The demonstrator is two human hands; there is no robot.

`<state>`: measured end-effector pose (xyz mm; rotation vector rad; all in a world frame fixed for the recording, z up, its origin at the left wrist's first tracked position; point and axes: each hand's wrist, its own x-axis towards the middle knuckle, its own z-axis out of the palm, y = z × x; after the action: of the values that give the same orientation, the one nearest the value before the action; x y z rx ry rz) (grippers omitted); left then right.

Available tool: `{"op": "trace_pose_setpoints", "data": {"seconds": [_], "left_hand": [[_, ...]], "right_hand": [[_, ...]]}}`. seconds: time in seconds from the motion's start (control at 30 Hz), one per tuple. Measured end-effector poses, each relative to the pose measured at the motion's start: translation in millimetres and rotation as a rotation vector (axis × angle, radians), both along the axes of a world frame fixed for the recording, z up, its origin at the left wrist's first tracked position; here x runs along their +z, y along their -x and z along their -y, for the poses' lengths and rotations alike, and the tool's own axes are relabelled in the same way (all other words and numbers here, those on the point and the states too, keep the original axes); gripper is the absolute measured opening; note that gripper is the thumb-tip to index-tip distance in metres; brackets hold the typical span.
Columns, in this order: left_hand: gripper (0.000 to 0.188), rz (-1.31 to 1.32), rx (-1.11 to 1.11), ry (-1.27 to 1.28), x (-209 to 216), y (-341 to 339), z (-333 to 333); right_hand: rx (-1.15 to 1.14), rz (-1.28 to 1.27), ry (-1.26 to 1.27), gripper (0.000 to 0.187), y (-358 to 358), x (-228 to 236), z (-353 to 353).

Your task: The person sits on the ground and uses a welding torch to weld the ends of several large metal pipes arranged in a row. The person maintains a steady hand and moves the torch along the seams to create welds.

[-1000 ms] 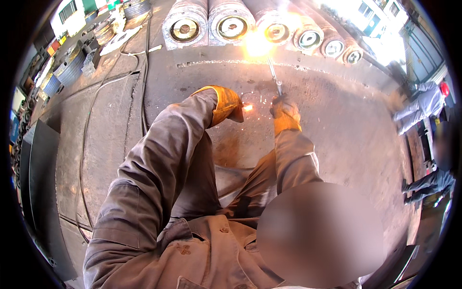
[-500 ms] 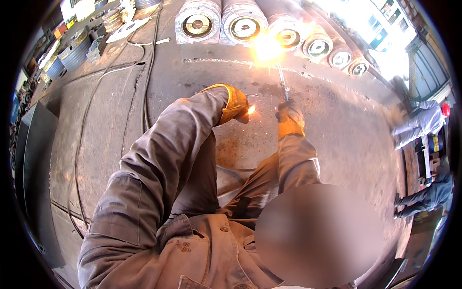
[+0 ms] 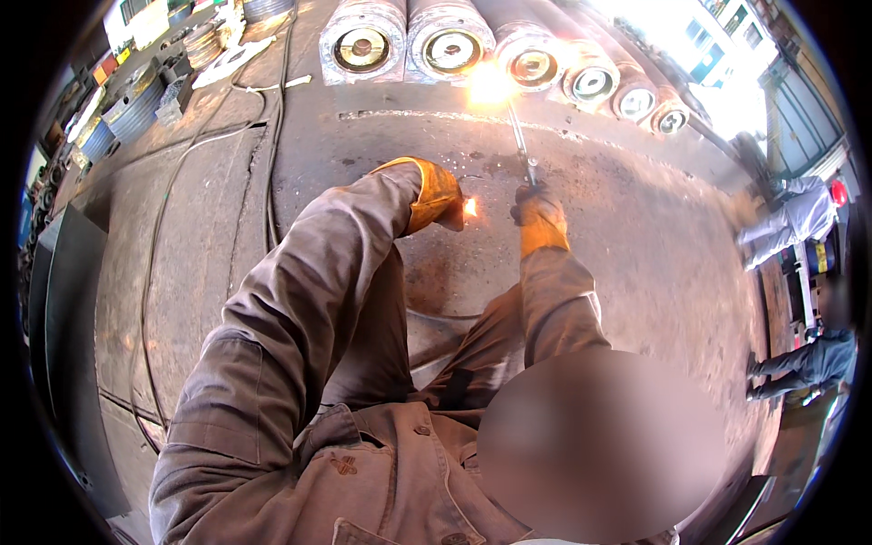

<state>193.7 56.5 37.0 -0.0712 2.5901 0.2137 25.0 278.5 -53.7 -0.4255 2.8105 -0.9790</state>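
Observation:
My right hand [image 3: 541, 218], in an orange-brown work glove, is closed around the dark handle of a gas torch [image 3: 520, 136]. Its slim metal tube points away from me, and a large, glaring yellow-white flame [image 3: 490, 84] burns at the far end, in front of the rollers. To the left, my left hand [image 3: 438, 195] wears a matching glove and looks curled, with the cuff covering much of it. A small orange flame or glow [image 3: 470, 206] shows right beside its fingertips; what those fingers hold is hidden.
Several large steel rollers [image 3: 363, 50] lie side by side beyond the flame. Dark cables [image 3: 275, 163] run along the stained floor [image 3: 654, 236] on the left. Coiled or ringed metal parts [image 3: 136, 104] stand far left, near a dark steel beam [image 3: 68, 345]. Two people [image 3: 790, 218] are at the right edge.
The torch tip and its flame have shifted slightly left, and the flame looks a little smaller. Both hands stay almost where they were; the whole view has shifted a little.

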Motion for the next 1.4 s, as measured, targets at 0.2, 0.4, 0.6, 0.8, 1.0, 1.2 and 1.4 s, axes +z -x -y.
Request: {"op": "trace_pose_setpoints", "data": {"seconds": [0.2,0.4,0.6,0.8,1.0,1.2,1.4], "left_hand": [[0.083,0.03,0.085,-0.048,15.2,-11.6,-1.6],[0.085,-0.014,0.067,-0.112,27.1,-25.7,-0.6],[0.085,-0.042,0.001,-0.033,20.6,-21.3,0.3],[0.076,-0.037,0.006,-0.06,20.8,-28.1,3.3],[0.055,-0.174,-0.341,0.028,30.0,-44.3,3.6],[0.054,-0.207,-0.31,-0.011,31.3,-45.7,-1.1],[0.058,-0.107,-0.179,-0.051,6.3,-32.8,17.1]], "right_hand": [[0.127,-0.16,-0.164,0.033,-6.7,7.3,-2.0],[-0.113,0.168,0.067,0.035,-9.4,46.0,23.2],[0.019,-0.097,-0.193,0.029,15.6,54.7,26.7],[-0.171,0.202,0.57,0.024,31.6,27.5,10.5],[-0.258,0.36,0.963,0.026,31.4,18.0,9.3],[-0.175,0.324,0.903,0.022,15.0,27.8,9.8],[0.097,-0.048,0.455,0.023,-14.2,28.2,27.8]]}}
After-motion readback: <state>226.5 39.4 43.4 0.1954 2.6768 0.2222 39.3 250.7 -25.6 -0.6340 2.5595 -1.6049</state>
